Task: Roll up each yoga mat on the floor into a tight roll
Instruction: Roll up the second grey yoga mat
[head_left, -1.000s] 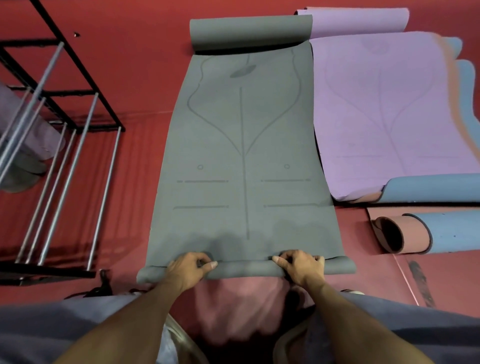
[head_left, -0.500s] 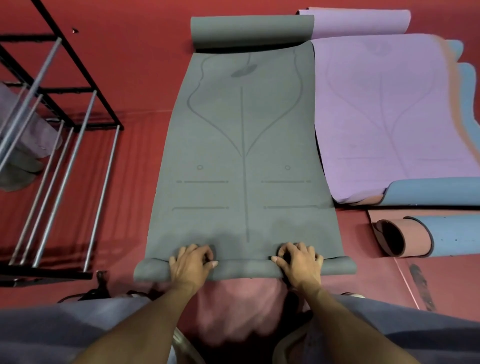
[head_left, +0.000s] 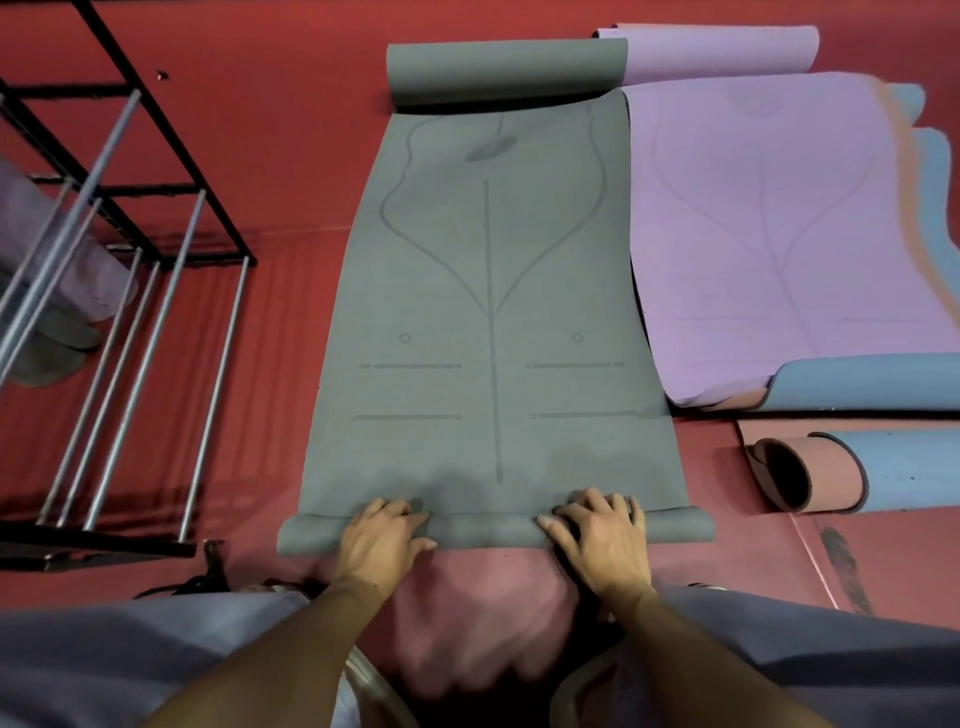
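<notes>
Both hands sit on the small roll at the near end of the grey mat (head_left: 488, 322): left hand (head_left: 382, 535) and right hand (head_left: 602, 540), fingers curled over it. Purple mat (head_left: 769, 234) lies just beside, metal rack (head_left: 119, 291) off left.

Both forearms are bare, with no sleeves, watch or rings showing on the left hand (head_left: 382, 540) or the right hand (head_left: 602, 545). The legs wear loose grey-blue trousers (head_left: 130, 660) (plain cloth, softly creased), filling the bottom corners.
</notes>
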